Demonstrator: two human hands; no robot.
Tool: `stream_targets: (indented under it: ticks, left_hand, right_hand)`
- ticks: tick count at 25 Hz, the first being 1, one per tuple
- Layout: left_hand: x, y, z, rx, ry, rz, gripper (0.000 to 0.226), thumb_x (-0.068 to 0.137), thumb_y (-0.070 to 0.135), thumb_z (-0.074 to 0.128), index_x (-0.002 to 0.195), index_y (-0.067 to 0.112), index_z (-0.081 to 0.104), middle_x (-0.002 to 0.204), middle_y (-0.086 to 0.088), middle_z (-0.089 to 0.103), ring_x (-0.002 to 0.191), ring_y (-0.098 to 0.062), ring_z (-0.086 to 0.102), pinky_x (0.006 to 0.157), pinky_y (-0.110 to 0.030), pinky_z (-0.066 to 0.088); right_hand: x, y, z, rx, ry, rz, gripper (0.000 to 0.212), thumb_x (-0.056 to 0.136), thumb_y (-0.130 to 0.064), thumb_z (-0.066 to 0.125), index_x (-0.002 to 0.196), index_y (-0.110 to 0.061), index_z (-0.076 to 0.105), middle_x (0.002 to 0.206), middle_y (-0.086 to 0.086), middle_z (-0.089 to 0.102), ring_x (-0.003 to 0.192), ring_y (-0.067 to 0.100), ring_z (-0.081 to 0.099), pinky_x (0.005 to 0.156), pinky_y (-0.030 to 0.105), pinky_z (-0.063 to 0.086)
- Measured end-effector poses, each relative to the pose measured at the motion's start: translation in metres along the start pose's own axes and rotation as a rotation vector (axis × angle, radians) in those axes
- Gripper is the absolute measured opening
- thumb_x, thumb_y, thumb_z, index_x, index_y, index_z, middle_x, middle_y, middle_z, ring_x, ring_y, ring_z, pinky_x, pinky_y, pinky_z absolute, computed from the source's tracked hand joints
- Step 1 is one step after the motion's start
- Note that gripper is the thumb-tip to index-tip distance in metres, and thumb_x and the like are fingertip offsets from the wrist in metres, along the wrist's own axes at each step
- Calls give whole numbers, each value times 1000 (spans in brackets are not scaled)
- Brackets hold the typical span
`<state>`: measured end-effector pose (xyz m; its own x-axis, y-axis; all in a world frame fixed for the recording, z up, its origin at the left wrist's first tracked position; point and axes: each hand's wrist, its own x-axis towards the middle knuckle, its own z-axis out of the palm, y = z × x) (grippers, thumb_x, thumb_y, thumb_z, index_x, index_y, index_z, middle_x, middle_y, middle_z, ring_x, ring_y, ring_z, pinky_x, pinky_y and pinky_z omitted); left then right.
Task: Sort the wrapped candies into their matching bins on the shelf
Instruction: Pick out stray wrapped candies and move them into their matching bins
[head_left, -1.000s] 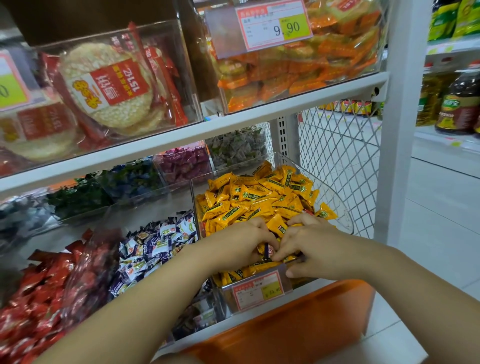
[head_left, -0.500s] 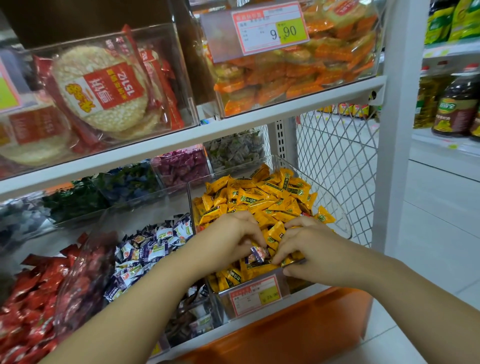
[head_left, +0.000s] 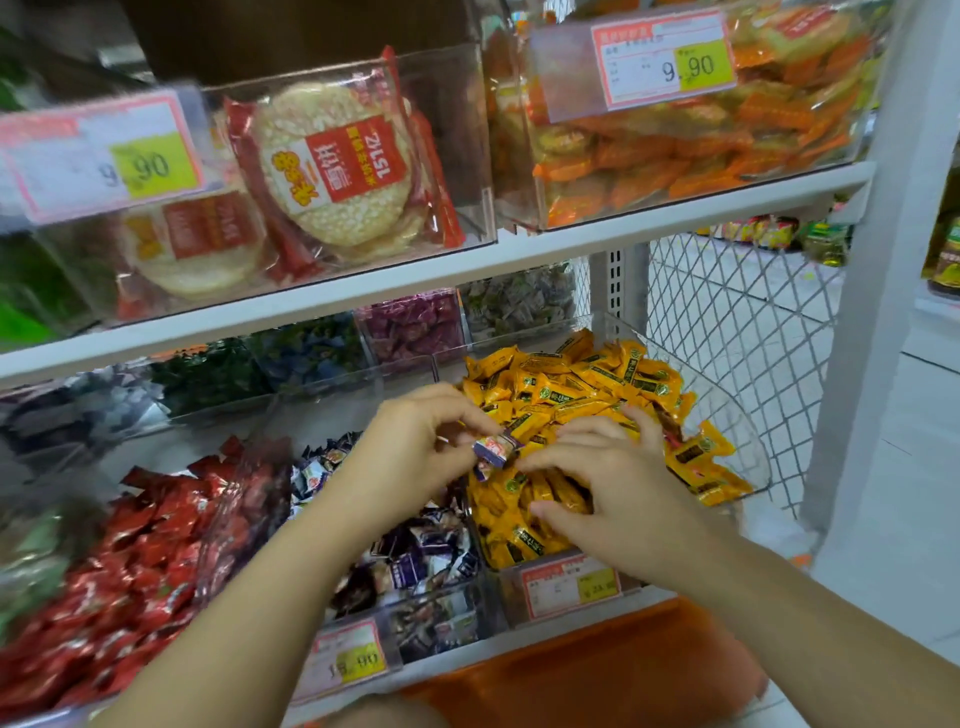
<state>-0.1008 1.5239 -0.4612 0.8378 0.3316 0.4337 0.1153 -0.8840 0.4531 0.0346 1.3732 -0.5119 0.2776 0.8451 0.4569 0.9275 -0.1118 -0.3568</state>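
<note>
Thumb and forefinger of the left hand (head_left: 415, 452) pinch a crinkly purple-and-white wrapped candy (head_left: 496, 451) above glossy yellow pillow-shaped candies (head_left: 597, 384) in a clear plastic bin (head_left: 740, 415); at 3 o'clock, the right hand (head_left: 608, 488) rests spread, empty.

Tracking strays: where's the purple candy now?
Head view, centre: purple candy pinched by the left hand, over the left edge of the yellow bin, beside the right hand.
</note>
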Motion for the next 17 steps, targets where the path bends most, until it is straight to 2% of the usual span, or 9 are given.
stream_targets:
  ticks: [2,4,7,9,11,14,17]
  left_hand:
    - [-12,-9,-18,-12,92,-86,29,77,-2,68,82,27,71,82,7,61,70,0,56,65,-7,39]
    - [-25,-26,-32,58,165,-204,25,77,-1,67,82,24,71,80,6,62,66,0,55,61,-7,38]
    - [-45,-53,-37,210,146,-343,28,77,-2,64,83,25,71,82,6,61,69,-4,55,71,-18,45]
    - [-56,-63,-35,238,96,-387,26,78,0,65,88,23,72,85,9,60,70,-3,54,76,-20,45]
    - [-60,-65,-36,230,106,-375,22,82,6,67,97,21,72,86,12,57,73,-2,53,76,-14,44]
    - [-52,-52,-35,217,128,-303,18,86,15,64,101,22,70,86,17,53,76,5,53,71,2,34]
    - [-32,-25,-21,168,104,-184,16,88,16,62,100,23,69,85,23,52,79,11,52,72,1,34]
  right_hand:
    - [10,-14,9,18,-6,-44,34,84,-51,55,117,-42,58,102,-30,46,117,-2,32,107,30,2]
    - [17,-24,19,44,-50,-80,32,88,-44,56,120,-39,57,104,-28,48,115,1,34,106,30,19]
    - [22,-27,28,71,-68,-69,31,89,-39,56,120,-34,58,109,-21,57,111,2,37,99,29,36]
    - [22,-26,29,90,-75,-69,28,89,-38,56,117,-35,59,105,-23,56,108,2,38,96,27,39]
    - [20,-24,26,96,-73,-93,26,89,-36,57,115,-36,60,100,-24,55,105,1,38,93,24,39]
    - [13,-16,14,93,-33,-97,23,87,-32,60,110,-34,64,94,-27,54,100,-2,41,86,16,36]
    - [3,4,-5,98,48,-46,20,84,-24,66,103,-30,68,89,-27,56,96,2,48,82,16,37]
